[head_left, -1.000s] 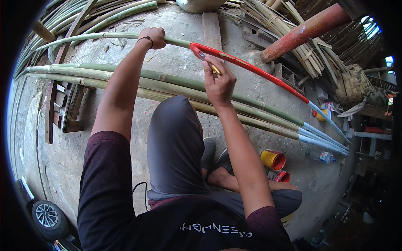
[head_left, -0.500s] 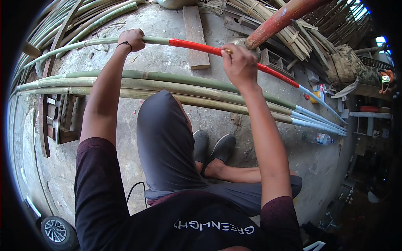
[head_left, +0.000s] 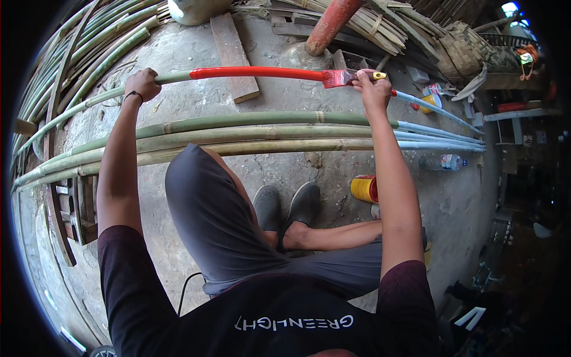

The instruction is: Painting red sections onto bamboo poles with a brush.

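Observation:
A long bamboo pole [head_left: 256, 72] runs across in front of me, bare green at left, wet red along its middle and light blue at its right end. My left hand [head_left: 142, 84] is closed round the green part, just left of where the red begins. In my right hand [head_left: 374, 91] is a paintbrush [head_left: 338, 78], held by its handle, its red-coated bristles pointing left against the red stretch. Nearer to me lie several bamboo poles [head_left: 250, 134] side by side, green with light blue right ends.
A yellow paint can [head_left: 364, 188] with red inside stands right of my shoes [head_left: 302, 202]. A plastic bottle [head_left: 451, 162] lies beyond the blue ends. Behind the pole are a wooden plank [head_left: 235, 56] and a red post [head_left: 330, 30]. Bamboo [head_left: 107, 53] is piled at far left.
My right hand has moved right along the pole, and the brush bristles now show. The view has shifted, bringing the paint can into sight.

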`<state>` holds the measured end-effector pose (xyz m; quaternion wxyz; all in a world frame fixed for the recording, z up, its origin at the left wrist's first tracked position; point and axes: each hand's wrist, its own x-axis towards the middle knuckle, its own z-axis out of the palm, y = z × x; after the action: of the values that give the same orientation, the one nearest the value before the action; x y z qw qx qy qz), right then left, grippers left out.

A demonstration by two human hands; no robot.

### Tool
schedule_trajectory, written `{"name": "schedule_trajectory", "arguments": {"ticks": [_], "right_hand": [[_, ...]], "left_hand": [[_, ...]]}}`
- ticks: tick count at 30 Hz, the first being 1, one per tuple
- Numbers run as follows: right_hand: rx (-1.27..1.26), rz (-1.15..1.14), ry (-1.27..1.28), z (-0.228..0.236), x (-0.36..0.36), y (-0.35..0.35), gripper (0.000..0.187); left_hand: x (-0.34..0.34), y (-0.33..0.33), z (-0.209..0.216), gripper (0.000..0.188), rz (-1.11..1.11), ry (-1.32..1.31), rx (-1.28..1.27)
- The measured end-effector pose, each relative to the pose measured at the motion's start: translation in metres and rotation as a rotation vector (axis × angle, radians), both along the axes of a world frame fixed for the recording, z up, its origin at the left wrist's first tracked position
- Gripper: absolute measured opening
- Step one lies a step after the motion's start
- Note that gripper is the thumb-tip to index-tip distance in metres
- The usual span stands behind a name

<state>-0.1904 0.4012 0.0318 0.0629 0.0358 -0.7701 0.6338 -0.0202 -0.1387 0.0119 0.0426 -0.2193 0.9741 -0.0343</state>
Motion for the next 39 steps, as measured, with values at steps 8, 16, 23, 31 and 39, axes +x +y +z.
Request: {"name": "schedule_trajectory", "arguments": {"ticks": [8, 16, 23, 31, 39], "right_hand": [[0.362, -0.254, 0.188, 0.006, -0.029, 0.106, 0.008], [0.586, 0.207, 0.777, -0.007, 0.059, 0.018, 0.013], [0.037, -0.244, 0.095, -0.029, 0.002, 0.074, 0.008], [0.215, -0.556, 0.245, -0.038, 0.004, 0.118, 0.016], [0.054, -0.301, 0.42, -0.048, 0.046, 0.054, 0.012]], "left_hand": [[0.0, 0.002, -0.001, 0.027, 0.007, -0.014, -0.005], [-0.004, -0.012, -0.01, 0.026, -0.005, -0.064, -0.026], [-0.004, -0.02, -0.016, 0.03, -0.032, -0.032, -0.043], [-0.012, -0.031, -0.018, 0.042, -0.027, -0.083, 0.004], [-0.017, -0.027, -0.009, 0.04, 0.001, -0.13, 0.037]]}}
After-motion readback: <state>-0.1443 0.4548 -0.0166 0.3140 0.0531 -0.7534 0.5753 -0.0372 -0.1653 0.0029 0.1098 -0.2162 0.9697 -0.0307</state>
